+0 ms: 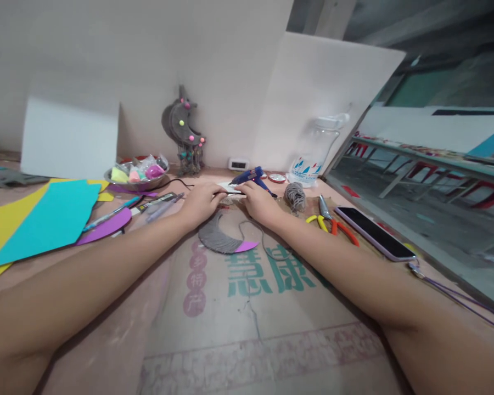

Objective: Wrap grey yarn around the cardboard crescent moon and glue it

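The single view looks from the person's head, facing forward and down across a pinkish, flat tabletop (102, 345) to the upright, smooth white panel (230, 77) behind it. The brown, printed cardboard sheet (218, 340) lies nearest, spreading across the bottom of the view. Both bare forearms run in from the lower corners, bringing the left hand (203, 203) and right hand (260, 204) near the centre. At right, the view reaches past the panel's slanting edge to a distant grey floor (399, 208).
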Tool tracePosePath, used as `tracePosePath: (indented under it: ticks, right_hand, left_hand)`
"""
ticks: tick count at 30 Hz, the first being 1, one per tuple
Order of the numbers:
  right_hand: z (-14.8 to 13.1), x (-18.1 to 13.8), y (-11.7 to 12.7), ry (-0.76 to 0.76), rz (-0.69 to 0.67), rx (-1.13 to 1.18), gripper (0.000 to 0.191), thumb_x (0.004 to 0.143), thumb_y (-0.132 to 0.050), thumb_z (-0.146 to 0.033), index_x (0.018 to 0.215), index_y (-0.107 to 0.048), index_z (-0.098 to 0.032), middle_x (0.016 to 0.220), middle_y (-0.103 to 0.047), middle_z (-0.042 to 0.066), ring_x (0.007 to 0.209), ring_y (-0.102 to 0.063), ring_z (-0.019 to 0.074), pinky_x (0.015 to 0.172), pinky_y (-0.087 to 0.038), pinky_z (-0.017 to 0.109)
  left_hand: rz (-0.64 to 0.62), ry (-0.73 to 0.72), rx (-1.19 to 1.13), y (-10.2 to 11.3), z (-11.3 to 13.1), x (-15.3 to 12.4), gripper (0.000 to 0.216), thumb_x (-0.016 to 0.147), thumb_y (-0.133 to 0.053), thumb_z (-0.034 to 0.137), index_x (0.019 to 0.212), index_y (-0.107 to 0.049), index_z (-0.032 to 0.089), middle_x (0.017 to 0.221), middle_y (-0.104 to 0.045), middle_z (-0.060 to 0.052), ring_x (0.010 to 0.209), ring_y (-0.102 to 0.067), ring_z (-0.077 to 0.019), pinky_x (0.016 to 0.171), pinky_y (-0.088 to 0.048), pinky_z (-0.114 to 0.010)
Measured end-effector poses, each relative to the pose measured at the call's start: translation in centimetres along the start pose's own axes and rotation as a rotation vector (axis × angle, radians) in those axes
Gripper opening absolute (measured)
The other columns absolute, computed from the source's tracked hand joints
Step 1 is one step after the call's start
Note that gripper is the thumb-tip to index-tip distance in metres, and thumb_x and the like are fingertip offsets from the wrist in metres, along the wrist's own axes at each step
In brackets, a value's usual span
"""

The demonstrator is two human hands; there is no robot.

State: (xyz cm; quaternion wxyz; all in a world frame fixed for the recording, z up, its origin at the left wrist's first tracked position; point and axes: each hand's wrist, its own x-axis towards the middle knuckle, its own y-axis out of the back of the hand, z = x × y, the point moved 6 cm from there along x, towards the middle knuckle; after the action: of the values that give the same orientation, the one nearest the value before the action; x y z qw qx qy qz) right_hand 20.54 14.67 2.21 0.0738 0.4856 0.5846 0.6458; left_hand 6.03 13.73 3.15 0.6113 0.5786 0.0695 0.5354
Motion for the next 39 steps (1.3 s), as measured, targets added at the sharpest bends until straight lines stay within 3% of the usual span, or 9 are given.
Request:
tracePosePath:
  ticks: [8,13,21,27,33,39]
  right_hand:
    - [-0.4,0.6,-0.3,-0.013,0.039,-0.053,0.016,0.085,-0.054,-0.015,0.091,-0.069,-0.015,0.093,-0.063,0.009,0.088,-0.058,0.019,0.081,-0.044,0.029]
    - [-0.2,0.5,0.3,-0.06,0.111,0.14,0.028,0.082,-0.06,-0.016,0.11,-0.066,-0.015,0.098,-0.066,0.008,0.087,-0.059,0.0171,0.081,-0.045,0.028]
    - [0.6,0.8,0.5,-0.216,0.097,0.395,0.008,0.079,-0.064,-0.02,0.077,-0.071,-0.018,0.083,-0.067,0.004,0.082,-0.06,0.0159,0.081,-0.044,0.028]
    - [1.3,0.7,0.5,-0.328,0.142,0.462,0.016,0.081,-0.058,-0.027,0.075,-0.067,-0.016,0.082,-0.069,0.004,0.079,-0.06,0.0154,0.078,-0.045,0.028]
    - [1.4,0.8,1.0,-0.378,0.122,0.522,0.02,0.082,-0.056,-0.031,0.074,-0.065,-0.015,0.07,-0.066,0.002,0.064,-0.058,0.0121,0.062,-0.046,0.024]
    - [0.6,1.4,1.9,-0.382,0.081,0.779,0.017,0.085,-0.053,-0.027,0.074,-0.058,-0.016,0.069,-0.066,0.002,0.06,-0.06,0.0098,0.059,-0.05,0.021]
  left_hand:
    - [0.015,-0.061,-0.017,-0.3,0.3,-0.2,0.029,0.091,-0.045,0.029,0.098,-0.069,0.014,0.1,-0.071,-0.009,0.095,-0.061,-0.0218,0.085,-0.044,-0.033]
    - [0.002,-0.037,-0.01,-0.3,0.3,-0.2,0.03,0.091,-0.044,0.029,0.099,-0.07,0.016,0.1,-0.071,-0.008,0.095,-0.061,-0.0217,0.085,-0.044,-0.033]
    - [0.013,-0.042,-0.017,-0.2,0.3,-0.1,0.03,0.091,-0.045,0.031,0.098,-0.071,0.016,0.098,-0.072,-0.008,0.093,-0.062,-0.022,0.084,-0.044,-0.032]
    - [-0.005,-0.04,0.008,-0.4,0.1,-0.2,0.033,0.09,-0.045,0.033,0.098,-0.072,0.016,0.098,-0.072,-0.009,0.091,-0.062,-0.0225,0.082,-0.044,-0.033]
    - [-0.066,0.019,0.037,-0.8,-0.5,-0.1,0.034,0.089,-0.044,0.034,0.098,-0.073,0.018,0.098,-0.073,-0.008,0.093,-0.063,-0.0224,0.082,-0.045,-0.033]
    - [-0.124,0.057,0.021,-1.3,-1.3,0.1,0.031,0.085,-0.048,0.032,0.093,-0.075,0.019,0.096,-0.073,-0.007,0.092,-0.063,-0.0226,0.081,-0.046,-0.032]
